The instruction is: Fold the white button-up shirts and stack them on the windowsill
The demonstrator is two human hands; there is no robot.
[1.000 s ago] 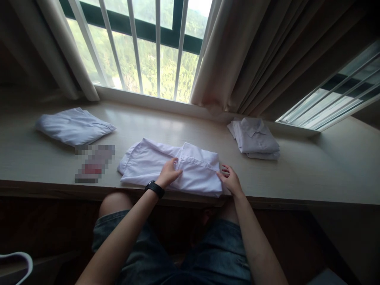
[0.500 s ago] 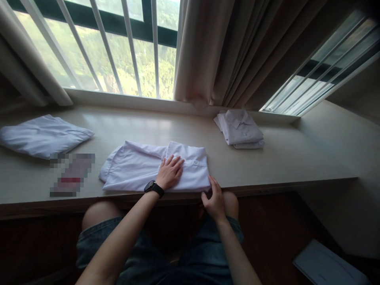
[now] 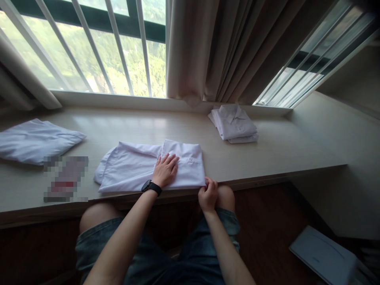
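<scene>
Three white garments lie on the long table (image 3: 267, 158) under the window: the half-folded shirt (image 3: 130, 168) at its near edge, a loose one (image 3: 32, 140) at nine o'clock, a folded stack (image 3: 234, 124) at one o'clock. Left hand (image 3: 164, 171) presses flat, pinning the fold – right hand (image 3: 208, 194) pinches the shirt's near right corner.

A pixelated blur hides the item (image 3: 65, 179) beside the left-edge-cropped shirt (image 3: 35, 140).
</scene>
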